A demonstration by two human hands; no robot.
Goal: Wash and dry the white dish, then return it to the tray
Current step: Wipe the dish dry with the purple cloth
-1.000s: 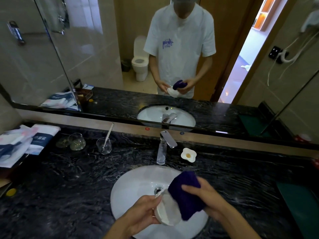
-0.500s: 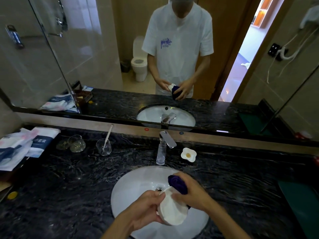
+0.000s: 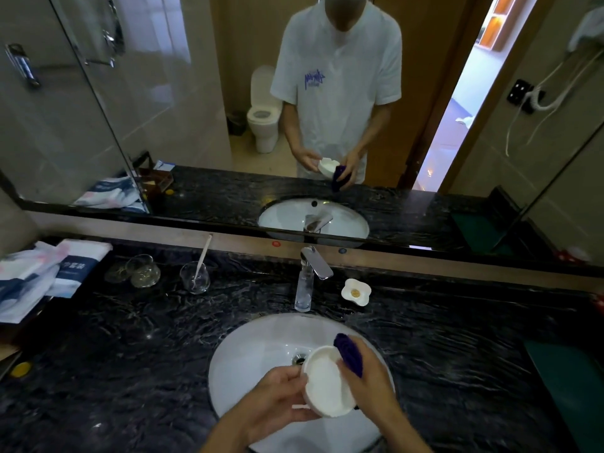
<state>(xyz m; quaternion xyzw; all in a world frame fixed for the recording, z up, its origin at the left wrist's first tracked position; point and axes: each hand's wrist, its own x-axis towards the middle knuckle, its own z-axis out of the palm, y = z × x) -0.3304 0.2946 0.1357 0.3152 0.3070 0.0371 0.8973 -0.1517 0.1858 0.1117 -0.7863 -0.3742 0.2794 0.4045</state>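
Over the white basin [image 3: 255,358] my left hand [image 3: 277,397] grips the white dish [image 3: 327,384] by its left rim, with the dish's hollow facing up at me. My right hand [image 3: 372,384] holds a dark purple cloth [image 3: 349,353] bunched against the dish's right rim, its thumb resting inside the edge. A dark green tray [image 3: 575,390] lies on the counter at the far right, partly cut off by the frame.
A chrome tap [image 3: 310,276] stands behind the basin, with a small white flower-shaped dish [image 3: 356,291] beside it. Glasses [image 3: 194,276] and a glass lid [image 3: 143,271] sit at back left, folded towels [image 3: 49,273] at the far left. The mirror spans the back wall.
The purple cloth has slid from covering the dish's face to its right rim, bunched up in my right hand. The dish has turned, so its hollow now faces me.
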